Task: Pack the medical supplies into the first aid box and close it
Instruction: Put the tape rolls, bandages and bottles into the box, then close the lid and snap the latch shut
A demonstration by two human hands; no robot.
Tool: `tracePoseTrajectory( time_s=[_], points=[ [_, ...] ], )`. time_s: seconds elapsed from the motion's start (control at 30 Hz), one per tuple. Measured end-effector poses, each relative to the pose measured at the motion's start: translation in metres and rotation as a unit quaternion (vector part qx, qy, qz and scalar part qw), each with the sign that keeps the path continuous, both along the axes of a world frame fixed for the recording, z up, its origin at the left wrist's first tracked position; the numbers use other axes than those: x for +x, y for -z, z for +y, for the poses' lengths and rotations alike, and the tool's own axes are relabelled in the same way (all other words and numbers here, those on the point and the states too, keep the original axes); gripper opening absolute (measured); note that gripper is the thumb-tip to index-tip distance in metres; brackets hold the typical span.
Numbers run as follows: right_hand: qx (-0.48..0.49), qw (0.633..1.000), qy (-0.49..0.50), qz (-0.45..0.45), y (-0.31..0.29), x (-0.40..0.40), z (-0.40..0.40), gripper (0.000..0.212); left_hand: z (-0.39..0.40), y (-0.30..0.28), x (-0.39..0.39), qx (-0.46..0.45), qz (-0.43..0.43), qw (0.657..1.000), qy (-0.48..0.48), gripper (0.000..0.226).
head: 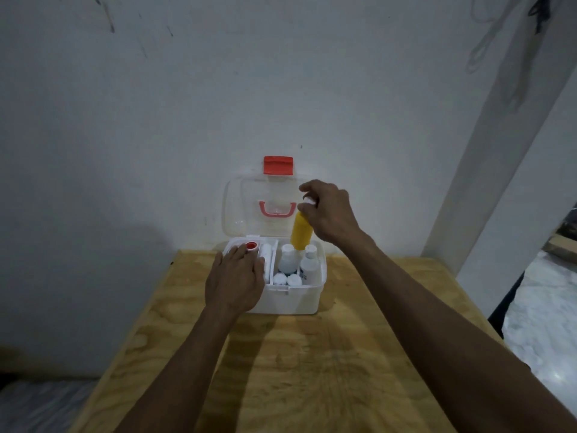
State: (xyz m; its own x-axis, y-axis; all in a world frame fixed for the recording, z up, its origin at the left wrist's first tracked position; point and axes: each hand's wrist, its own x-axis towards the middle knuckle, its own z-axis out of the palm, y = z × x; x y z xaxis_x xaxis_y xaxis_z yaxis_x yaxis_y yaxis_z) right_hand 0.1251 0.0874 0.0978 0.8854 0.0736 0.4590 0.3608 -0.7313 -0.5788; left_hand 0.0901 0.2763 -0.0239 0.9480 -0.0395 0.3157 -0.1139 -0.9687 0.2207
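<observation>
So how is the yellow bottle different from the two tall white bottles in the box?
The yellow plastic bottle is held by its white cap in the right hand, tilted, only its base reaching into the white first aid box. The two tall white plastic bottles stand upright inside, untouched. All three have white caps.

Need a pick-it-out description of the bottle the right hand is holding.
Start at the white first aid box on the wooden table, lid open. Over its right compartment, the right hand grips the yellow bottle by its white cap; neighbouring bottles are white.
</observation>
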Motion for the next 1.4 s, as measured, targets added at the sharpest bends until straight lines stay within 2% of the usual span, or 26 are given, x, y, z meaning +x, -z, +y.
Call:
tracePoseTrajectory(
  time_s=[0.6, 0.97, 1.03, 1.13, 1.23, 1.3, 1.4],
  points=[
    [-0.109, 0.981, -0.049, 0.151, 0.046, 0.018, 0.007, 0.051, 0.001, 0.002, 0.002, -0.002, -0.008, 1.0, 0.002, 0.057],
    [-0.117, 0.979, -0.049, 0.161, 0.038, 0.02, 0.006, 0.05, -0.001, 0.0, -0.001, -0.007, -0.002, 1.0, -0.004, 0.051],
    [-0.112, 0.984, -0.038, 0.134, 0.031, 0.024, 0.006, 0.042, -0.001, 0.0, -0.002, -0.008, -0.005, 1.0, -0.002, 0.05],
    [-0.068, 0.997, 0.002, 0.02, 0.014, 0.031, 0.011, 0.024, -0.001, -0.001, -0.003, -0.007, -0.009, 1.0, -0.001, 0.05],
    [-0.019, 0.997, 0.044, -0.053, -0.008, 0.04, 0.023, 0.026, -0.001, -0.001, -0.002, -0.005, -0.007, 1.0, 0.003, 0.049],
    [-0.013, 0.996, 0.06, -0.07, -0.019, 0.05, 0.033, 0.028, 0.0, 0.0, -0.002, -0.005, -0.011, 1.0, 0.002, 0.049],
    [-0.016, 0.996, 0.082, -0.043, -0.027, 0.063, 0.043, 0.028, -0.001, 0.0, -0.002, -0.002, -0.019, 1.0, -0.002, 0.05]
  ],
)
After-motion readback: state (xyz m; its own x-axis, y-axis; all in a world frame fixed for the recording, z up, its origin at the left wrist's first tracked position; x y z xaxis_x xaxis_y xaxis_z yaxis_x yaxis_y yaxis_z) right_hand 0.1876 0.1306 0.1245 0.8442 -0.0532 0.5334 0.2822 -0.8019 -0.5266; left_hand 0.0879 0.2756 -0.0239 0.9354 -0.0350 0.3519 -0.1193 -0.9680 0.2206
